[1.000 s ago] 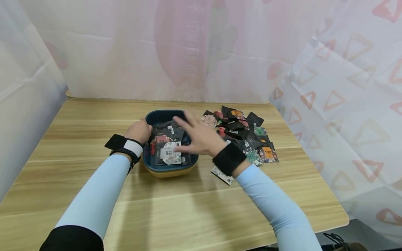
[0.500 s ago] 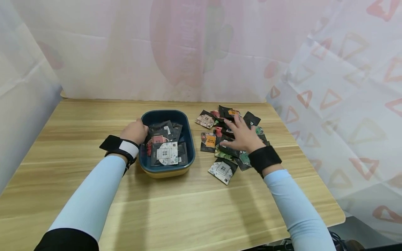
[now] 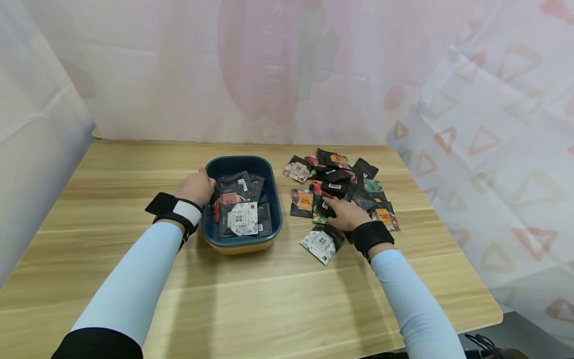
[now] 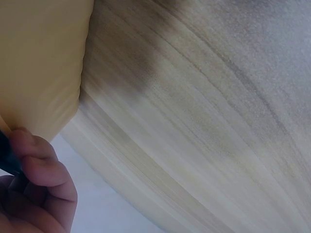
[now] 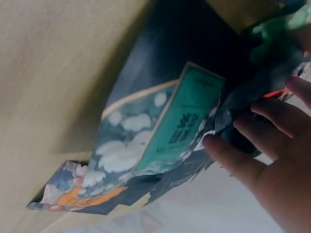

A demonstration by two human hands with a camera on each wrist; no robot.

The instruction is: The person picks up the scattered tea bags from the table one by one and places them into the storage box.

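The left hand (image 3: pixel 196 187) sits on the left rim of the blue tub (image 3: pixel 273 219), fingers curled over the edge and gripping it; the left wrist view shows the fingertips (image 4: pixel 36 160) hooked against the tub's yellow underside (image 4: pixel 39 63). Inside the tub lie several dark packets and a white one (image 3: pixel 242 218) on top. The right hand (image 3: pixel 344 213) is down on the near edge of the packet pile (image 3: pixel 345 184) to the right of the tub, fingers curled onto a dark packet (image 3: pixel 324 208). From the right wrist view, the fingers (image 5: pixel 233 158) press into crumpled dark foil beside a teal-labelled packet (image 5: pixel 187 121). Everything rests on the wooden table (image 3: pixel 269 299).
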